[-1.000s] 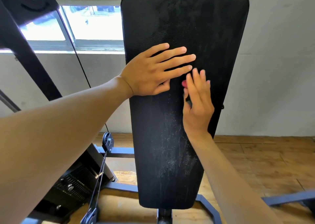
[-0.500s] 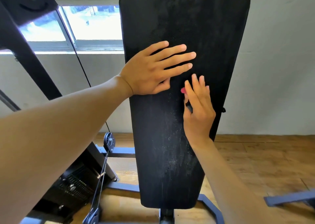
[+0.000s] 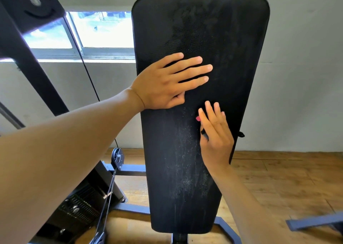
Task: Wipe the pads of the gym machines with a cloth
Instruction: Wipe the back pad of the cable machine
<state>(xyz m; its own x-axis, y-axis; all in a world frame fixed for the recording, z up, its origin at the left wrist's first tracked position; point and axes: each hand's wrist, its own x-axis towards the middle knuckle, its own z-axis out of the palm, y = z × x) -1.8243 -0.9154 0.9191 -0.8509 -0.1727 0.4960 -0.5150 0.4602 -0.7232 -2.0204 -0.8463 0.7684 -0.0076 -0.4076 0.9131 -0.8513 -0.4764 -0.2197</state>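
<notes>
The rear wall was plain, off-white and unmarked. A sliding window with a grey metal frame sat high at the left; strong daylight came through it and washed out the view outside. The floor was of wood-effect boards in a warm brown tone. At the left stood a black machine upright, with a thin cable running down to a pulley. Grey-blue steel base rails lay on the floor, and a further rail lay at the lower right.
</notes>
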